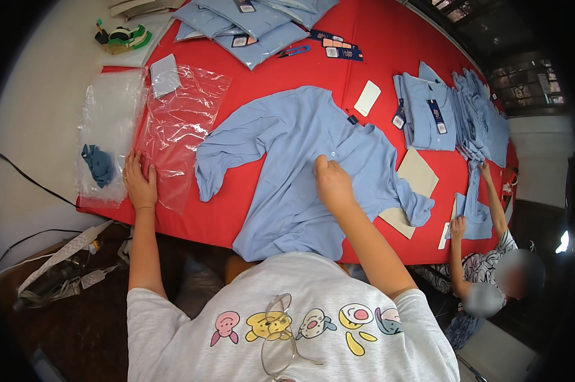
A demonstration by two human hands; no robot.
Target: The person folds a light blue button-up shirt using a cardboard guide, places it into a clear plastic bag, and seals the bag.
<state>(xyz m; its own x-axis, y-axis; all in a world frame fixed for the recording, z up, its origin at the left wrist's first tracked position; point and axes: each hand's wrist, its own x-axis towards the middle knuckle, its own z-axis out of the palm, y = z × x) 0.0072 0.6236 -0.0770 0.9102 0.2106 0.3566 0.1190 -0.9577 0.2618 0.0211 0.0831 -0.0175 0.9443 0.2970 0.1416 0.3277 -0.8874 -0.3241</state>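
Light-blue shirt (300, 143), spread, not yet folded, on the red worktop (348, 76). Over its front, the right hand (334, 183) is curled, any grip hidden. Left of the shirt, the left hand (141, 183) rests, thumb apart, at a clear plastic bag (192, 118). Beyond the shirt, bagged shirts (255, 46) lie folded, cut off above.

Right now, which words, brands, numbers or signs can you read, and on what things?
Dark-blue tags on the red table: print too small.
Hang tag on the folded shirts: too small.
Collar label of the spread shirt: too small.
Grey T-shirt: cartoon figures, no words seen.
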